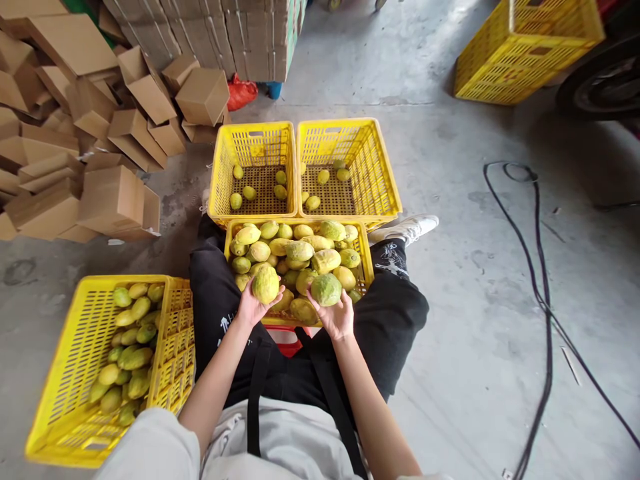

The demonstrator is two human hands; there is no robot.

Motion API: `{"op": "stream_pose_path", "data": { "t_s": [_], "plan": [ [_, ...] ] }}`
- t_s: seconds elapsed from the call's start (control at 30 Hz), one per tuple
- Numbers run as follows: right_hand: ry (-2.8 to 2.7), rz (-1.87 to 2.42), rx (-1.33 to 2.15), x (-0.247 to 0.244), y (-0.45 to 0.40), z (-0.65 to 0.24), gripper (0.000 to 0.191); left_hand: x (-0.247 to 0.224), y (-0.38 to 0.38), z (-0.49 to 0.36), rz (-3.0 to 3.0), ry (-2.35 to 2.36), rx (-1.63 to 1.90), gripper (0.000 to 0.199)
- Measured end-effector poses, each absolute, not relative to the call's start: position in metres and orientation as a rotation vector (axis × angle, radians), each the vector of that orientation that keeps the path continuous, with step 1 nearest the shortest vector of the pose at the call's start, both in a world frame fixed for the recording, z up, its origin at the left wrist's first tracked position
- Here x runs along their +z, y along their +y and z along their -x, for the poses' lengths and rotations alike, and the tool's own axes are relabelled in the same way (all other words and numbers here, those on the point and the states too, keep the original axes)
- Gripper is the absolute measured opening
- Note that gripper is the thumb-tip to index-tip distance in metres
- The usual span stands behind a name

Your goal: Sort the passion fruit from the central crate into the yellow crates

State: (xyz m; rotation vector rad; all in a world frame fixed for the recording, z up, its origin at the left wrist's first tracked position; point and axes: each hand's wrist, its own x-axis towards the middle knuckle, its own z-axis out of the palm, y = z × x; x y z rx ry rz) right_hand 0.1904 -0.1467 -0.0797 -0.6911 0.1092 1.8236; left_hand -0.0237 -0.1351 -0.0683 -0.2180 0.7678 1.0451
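My left hand is closed around the lower part of a bumpy yellow-green fruit. A rounder, greener fruit sits in the grip of my right hand, fingers and thumb about its sides. Both fruits are held up over a yellow plastic crate between my legs. That crate is heaped with similar oval fruits, some yellow, some green. Just beyond it stand two more yellow crates, the left one and the right one, each with several fruits scattered on its floor.
Left of my leg, a yellow crate holds a pile of green and yellow fruits. Cardboard boxes lie heaped at the far left, near stacked cartons. A black cable trails across the floor at right, below another yellow crate.
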Motion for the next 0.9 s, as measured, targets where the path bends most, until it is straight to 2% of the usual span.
{"op": "stream_pose_path", "data": {
  "t_s": [0.13, 0.3, 0.6, 0.9],
  "plan": [
    [0.118, 0.709, 1.871, -0.087, -0.15, -0.193, 0.046, -0.067, -0.134, 0.023, 0.208, 0.858, 1.04, 0.046],
    [0.109, 0.754, 1.975, -0.097, -0.153, -0.193, 0.039, -0.072, -0.136, 0.019, 0.134, 0.927, 0.978, 0.038],
    [0.128, 0.689, 1.999, -0.085, -0.149, -0.191, 0.049, -0.075, -0.137, 0.019, 0.093, 0.87, 0.936, 0.046],
    [0.095, 0.687, 1.891, -0.08, -0.148, -0.19, 0.039, -0.068, -0.138, 0.02, 0.183, 0.748, 1.003, 0.035]
  ]
}}
